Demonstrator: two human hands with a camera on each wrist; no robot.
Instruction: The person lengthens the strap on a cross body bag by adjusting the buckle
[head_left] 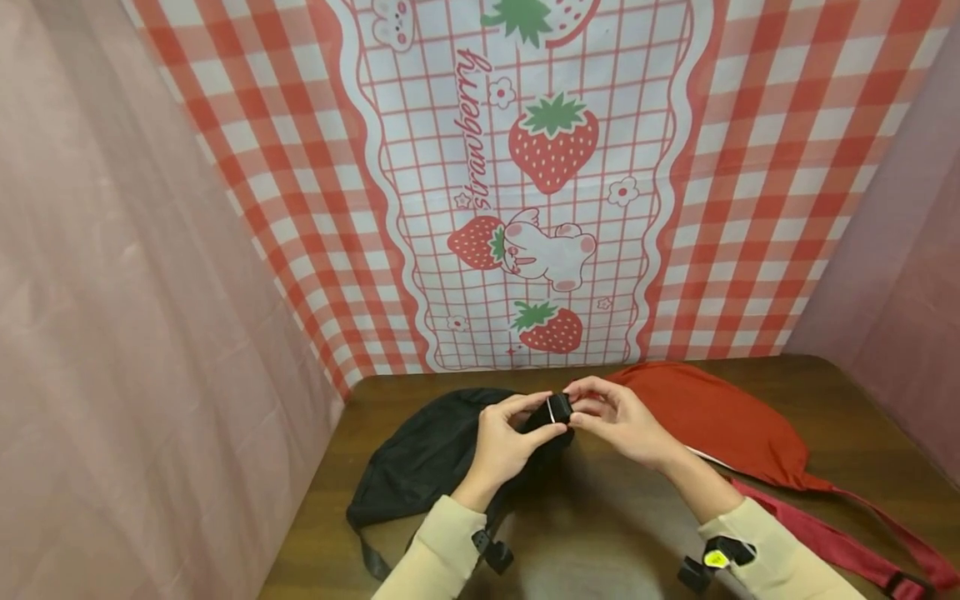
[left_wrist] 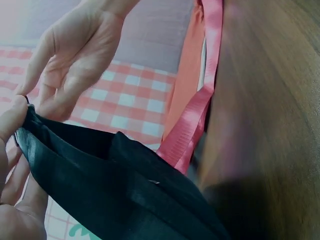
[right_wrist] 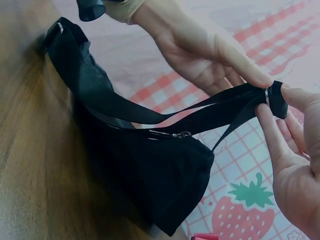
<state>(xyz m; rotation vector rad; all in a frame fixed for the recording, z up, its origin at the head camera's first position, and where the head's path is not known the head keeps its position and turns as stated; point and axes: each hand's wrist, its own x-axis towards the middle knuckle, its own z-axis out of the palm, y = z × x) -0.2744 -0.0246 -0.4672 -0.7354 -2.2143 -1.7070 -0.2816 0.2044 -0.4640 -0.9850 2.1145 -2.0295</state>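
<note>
Above the table, my left hand (head_left: 501, 442) pinches a black webbing strap (right_wrist: 240, 95) beside a thin metal slider (right_wrist: 267, 97). My right hand (head_left: 622, 421) faces it from the other side, its thumb and fingers pinching the looped strap end just past the slider. The strap belongs to a black waist bag (head_left: 420, 450), which lies on the table at the left, partly behind my left hand and forearm. A zipper pull (right_wrist: 182, 134) shows along the bag's upper edge in the right wrist view.
An orange-red waist bag (head_left: 712, 417) lies on the right of the brown wooden table (head_left: 862, 400). Its pinkish-red strap (head_left: 810, 533) runs under my right forearm towards a black buckle (head_left: 903, 586). Behind the table hangs a checked strawberry cloth (head_left: 555, 150).
</note>
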